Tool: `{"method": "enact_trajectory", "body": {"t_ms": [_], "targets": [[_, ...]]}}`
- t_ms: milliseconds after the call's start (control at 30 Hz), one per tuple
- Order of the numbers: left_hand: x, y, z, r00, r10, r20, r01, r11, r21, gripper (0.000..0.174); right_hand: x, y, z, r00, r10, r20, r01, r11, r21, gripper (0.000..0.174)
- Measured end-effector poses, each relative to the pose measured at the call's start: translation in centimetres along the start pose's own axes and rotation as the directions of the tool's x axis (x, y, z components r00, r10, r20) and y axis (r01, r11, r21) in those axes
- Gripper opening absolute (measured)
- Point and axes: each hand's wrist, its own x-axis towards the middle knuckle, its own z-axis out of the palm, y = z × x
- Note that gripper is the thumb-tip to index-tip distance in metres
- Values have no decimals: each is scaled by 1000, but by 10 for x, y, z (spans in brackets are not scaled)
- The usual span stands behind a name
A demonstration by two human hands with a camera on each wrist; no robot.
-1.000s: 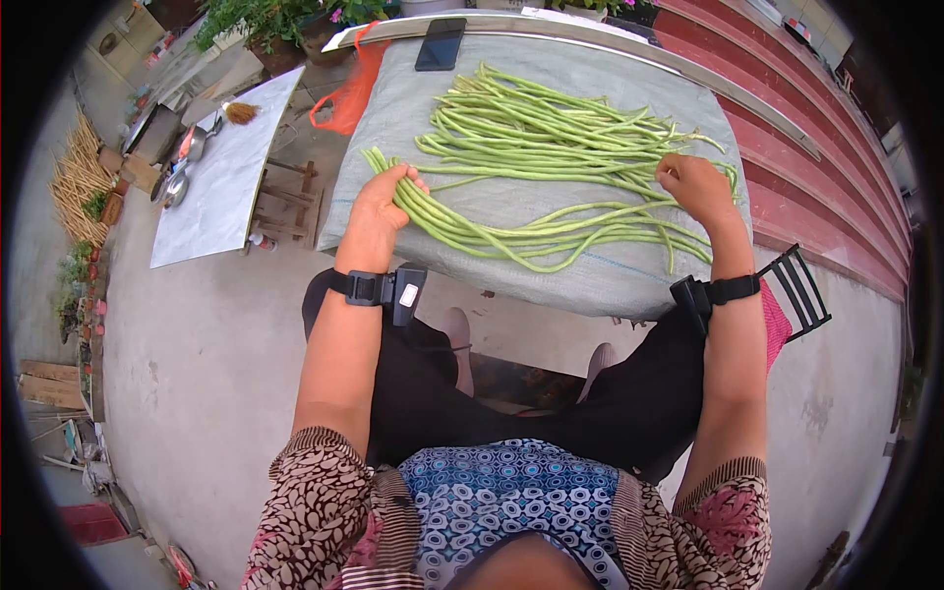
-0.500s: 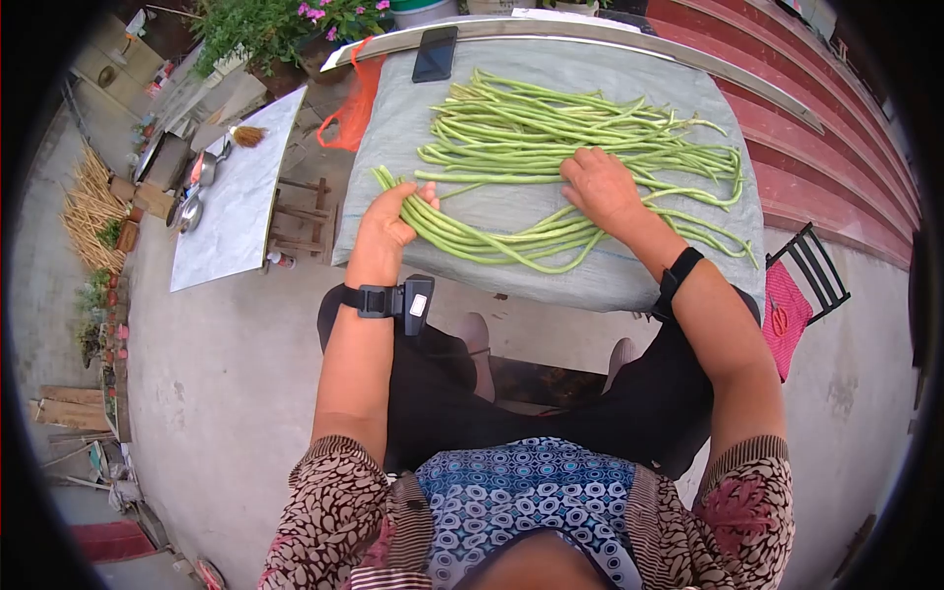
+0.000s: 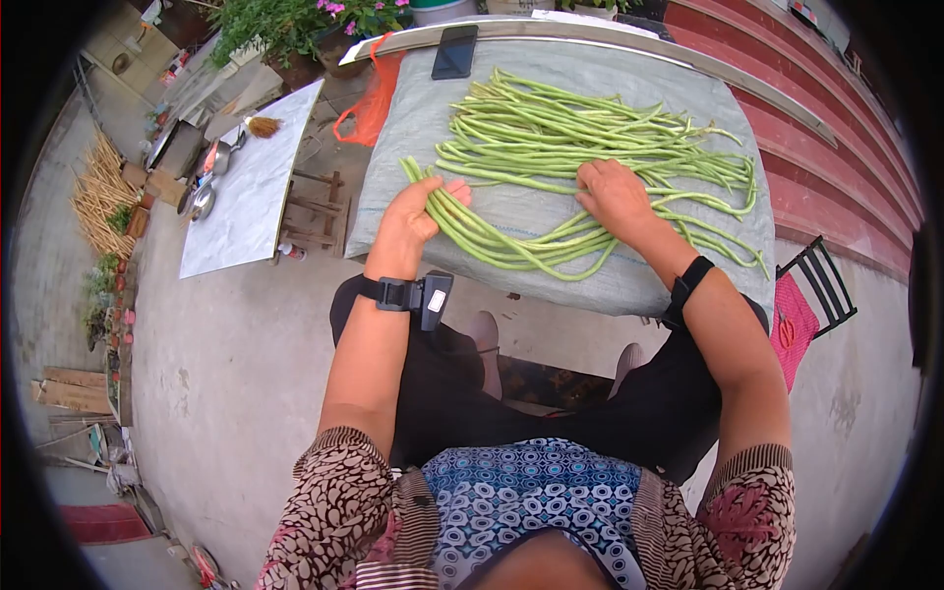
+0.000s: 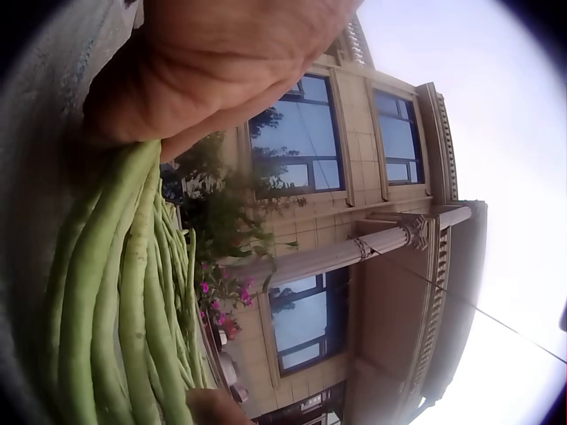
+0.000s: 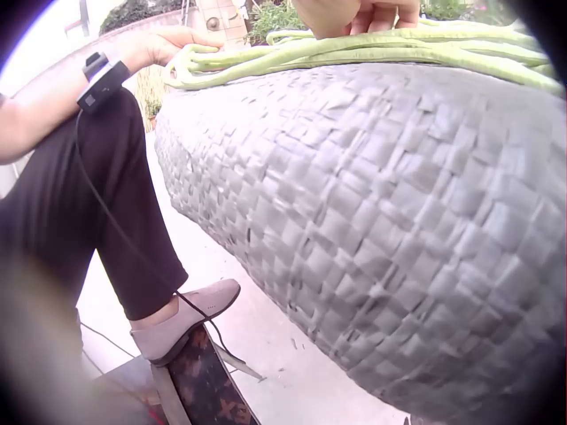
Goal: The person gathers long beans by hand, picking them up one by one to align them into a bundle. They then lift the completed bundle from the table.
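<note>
My left hand grips a bunch of green long beans near one end, at the left of the covered table. In the left wrist view the held beans run out from under the palm. Over the middle of the table, my right hand has its fingers bent down around beans between the bunch and the pile. Its curled fingers show at the top of the right wrist view, right on the strands. A larger pile of long beans lies just beyond both hands.
Grey woven sheeting covers the table. A phone lies at the far left corner, with an orange plastic bag hanging beside it. A marble-topped table stands left, red steps rise right, and a chair stands near.
My right hand has moved left from the beans' right ends to the middle of the table, then stayed about there. My left hand keeps its hold on the bunch. The head view has shifted slightly.
</note>
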Motion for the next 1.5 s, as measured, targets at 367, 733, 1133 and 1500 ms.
{"method": "enact_trajectory", "body": {"t_ms": [367,733,1133,1500], "targets": [[26,-4,18,988,154,0,-154,988,-32,32,1,-15,-23,975,219,-23,-190,890,413,16],[-5,-2,22,938,234,257,-199,968,-155,33,-5,-31,-25,998,63,-9,-50,868,494,15],[-1,-2,19,910,230,345,-151,959,-241,14,-8,-32,-21,991,-84,105,35,913,406,16],[13,3,12,975,211,64,-176,918,-355,31,-16,51,-55,958,288,5,-287,954,-90,16]]}}
